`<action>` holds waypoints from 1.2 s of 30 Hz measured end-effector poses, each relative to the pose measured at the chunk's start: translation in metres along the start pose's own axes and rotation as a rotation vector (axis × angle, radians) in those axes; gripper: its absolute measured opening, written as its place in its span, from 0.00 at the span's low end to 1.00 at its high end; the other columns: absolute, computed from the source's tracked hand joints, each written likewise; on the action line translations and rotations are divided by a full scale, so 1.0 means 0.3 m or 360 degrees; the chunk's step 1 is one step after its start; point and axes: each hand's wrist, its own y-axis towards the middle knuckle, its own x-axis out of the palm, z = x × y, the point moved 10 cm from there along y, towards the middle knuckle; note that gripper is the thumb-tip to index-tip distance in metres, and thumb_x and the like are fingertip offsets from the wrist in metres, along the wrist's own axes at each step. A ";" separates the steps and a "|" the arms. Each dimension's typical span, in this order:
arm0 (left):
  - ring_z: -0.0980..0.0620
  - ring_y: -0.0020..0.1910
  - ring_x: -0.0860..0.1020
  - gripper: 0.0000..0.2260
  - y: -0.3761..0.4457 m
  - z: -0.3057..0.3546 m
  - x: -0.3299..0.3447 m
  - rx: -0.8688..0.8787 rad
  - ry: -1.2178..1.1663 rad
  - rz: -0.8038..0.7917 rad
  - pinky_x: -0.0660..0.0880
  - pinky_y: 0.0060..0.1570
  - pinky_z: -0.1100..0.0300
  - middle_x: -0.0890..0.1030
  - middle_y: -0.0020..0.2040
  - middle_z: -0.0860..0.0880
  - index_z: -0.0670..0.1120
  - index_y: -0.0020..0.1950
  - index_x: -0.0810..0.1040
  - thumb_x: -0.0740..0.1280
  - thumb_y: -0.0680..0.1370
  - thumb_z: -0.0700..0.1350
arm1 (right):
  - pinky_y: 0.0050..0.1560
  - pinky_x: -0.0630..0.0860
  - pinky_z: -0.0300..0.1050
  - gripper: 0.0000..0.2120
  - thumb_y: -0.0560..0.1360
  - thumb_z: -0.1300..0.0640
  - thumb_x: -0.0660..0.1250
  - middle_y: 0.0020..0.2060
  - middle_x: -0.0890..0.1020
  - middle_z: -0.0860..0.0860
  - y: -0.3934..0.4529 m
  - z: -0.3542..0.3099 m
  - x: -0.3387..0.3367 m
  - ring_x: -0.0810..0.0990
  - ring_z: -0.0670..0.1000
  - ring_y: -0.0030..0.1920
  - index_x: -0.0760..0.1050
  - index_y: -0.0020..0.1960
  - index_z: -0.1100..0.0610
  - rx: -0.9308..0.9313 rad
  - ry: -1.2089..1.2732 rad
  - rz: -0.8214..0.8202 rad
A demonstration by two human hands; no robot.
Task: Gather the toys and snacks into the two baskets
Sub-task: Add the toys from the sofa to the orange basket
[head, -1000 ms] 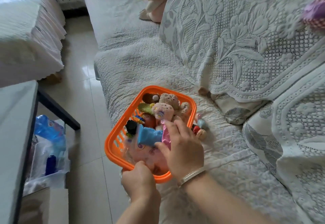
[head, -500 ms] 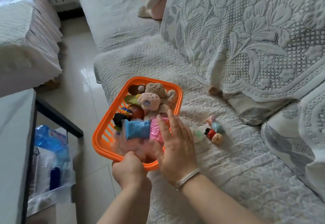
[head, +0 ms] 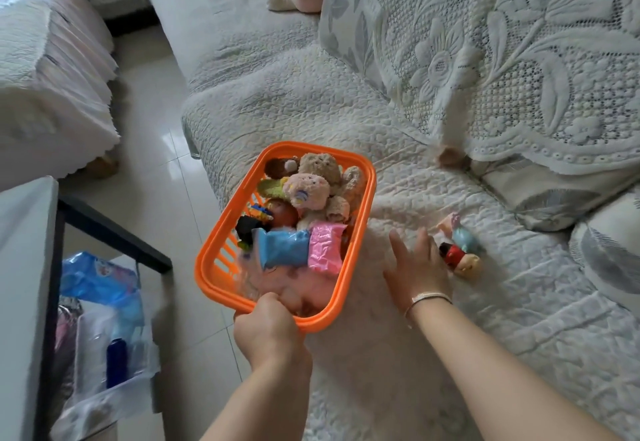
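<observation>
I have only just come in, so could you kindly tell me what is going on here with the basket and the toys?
A person is tidying toys off a sofa. The left hand grips the near rim of an orange basket, which already holds plush bears, a blue packet and a pink packet. The right hand, fingers spread, reaches toward the small figurines lying on the sofa beside the basket; it has not grasped them yet.
</observation>
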 end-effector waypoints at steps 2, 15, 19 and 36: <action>0.46 0.33 0.76 0.05 0.011 -0.003 0.002 0.0003 0.0012 -0.0005 0.79 0.45 0.46 0.77 0.37 0.42 0.43 0.44 0.74 0.60 0.75 0.35 | 0.72 0.53 0.55 0.23 0.80 0.51 0.53 0.76 0.44 0.59 0.022 0.001 0.024 0.46 0.59 0.76 0.53 0.74 0.40 0.0007 -0.0056 -0.0021; 0.45 0.38 0.78 0.06 -0.010 -0.015 -0.003 0.0013 0.0078 -0.0017 0.80 0.49 0.44 0.79 0.42 0.40 0.45 0.45 0.74 0.60 0.77 0.36 | 0.65 0.65 0.57 0.27 0.70 0.62 0.72 0.71 0.61 0.65 -0.112 -0.068 -0.323 0.66 0.67 0.66 0.70 0.66 0.51 -0.0276 0.0459 0.0936; 0.45 0.36 0.77 0.05 -0.050 -0.034 -0.021 0.0001 0.0093 -0.0025 0.80 0.45 0.47 0.79 0.41 0.41 0.46 0.44 0.73 0.61 0.78 0.37 | 0.67 0.65 0.50 0.34 0.67 0.62 0.74 0.67 0.68 0.62 -0.270 -0.230 -0.545 0.68 0.60 0.67 0.63 0.68 0.52 -0.0891 0.0911 0.1084; 0.42 0.40 0.80 0.12 -0.117 -0.026 -0.019 0.0191 0.0277 -0.0245 0.79 0.52 0.42 0.84 0.41 0.43 0.45 0.49 0.80 0.68 0.68 0.45 | 0.74 0.50 0.49 0.29 0.77 0.61 0.60 0.75 0.57 0.49 -0.442 -0.699 -0.256 0.49 0.51 0.76 0.55 0.75 0.53 -0.1582 -0.0094 -0.0323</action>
